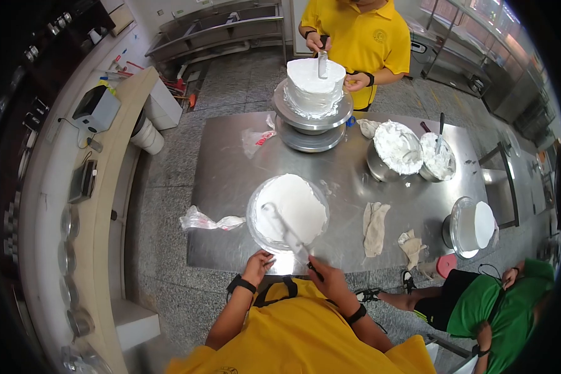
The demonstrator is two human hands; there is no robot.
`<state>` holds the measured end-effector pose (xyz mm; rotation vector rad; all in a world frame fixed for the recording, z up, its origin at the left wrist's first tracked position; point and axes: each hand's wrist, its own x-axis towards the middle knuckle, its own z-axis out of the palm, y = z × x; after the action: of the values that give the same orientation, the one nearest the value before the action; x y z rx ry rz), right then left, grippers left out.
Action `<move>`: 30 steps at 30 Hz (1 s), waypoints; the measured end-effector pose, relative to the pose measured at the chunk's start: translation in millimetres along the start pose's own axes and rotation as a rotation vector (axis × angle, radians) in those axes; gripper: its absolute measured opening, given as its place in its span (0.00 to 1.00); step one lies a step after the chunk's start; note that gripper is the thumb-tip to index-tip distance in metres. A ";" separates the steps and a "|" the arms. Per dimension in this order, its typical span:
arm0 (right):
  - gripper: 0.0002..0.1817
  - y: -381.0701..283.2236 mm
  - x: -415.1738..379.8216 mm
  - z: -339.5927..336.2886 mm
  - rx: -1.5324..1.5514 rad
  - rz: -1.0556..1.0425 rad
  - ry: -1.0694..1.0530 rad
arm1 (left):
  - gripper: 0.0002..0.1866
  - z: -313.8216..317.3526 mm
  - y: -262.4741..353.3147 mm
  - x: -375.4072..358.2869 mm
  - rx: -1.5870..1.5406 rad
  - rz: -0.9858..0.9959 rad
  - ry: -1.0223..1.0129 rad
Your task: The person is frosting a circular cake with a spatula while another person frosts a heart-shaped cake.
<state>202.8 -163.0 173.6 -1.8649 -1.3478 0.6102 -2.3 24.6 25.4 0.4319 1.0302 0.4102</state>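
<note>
At the lower centre of the frame, the right hand (330, 278) has its grip pressed around the dark handle of a long metal icing spatula (285, 232), whose blade slants up and left across the round white frosted cake (291, 207). The cake sits on a silver metal turntable (254, 227) near the front edge of the stainless steel tabletop (230, 168). The left hand (258, 266) pinches the turntable's near rim, just below the cake and left of the spatula handle.
</note>
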 end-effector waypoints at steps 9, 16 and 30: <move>0.24 29.7 14.4 1.5 -0.165 -0.012 0.097 | 0.22 -20.0 10.1 2.2 0.017 0.034 -0.007; 0.24 6.4 4.7 0.3 -0.137 -0.043 -0.062 | 0.19 -19.3 1.1 -0.3 0.035 0.029 -0.019; 0.22 12.3 25.6 -6.2 0.032 -0.079 0.104 | 0.15 0.6 -3.6 -18.5 0.106 0.000 -0.049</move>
<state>223.2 -142.8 168.8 -1.7838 -1.3290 0.4853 -9.7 11.9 37.2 0.5342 1.0069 0.3439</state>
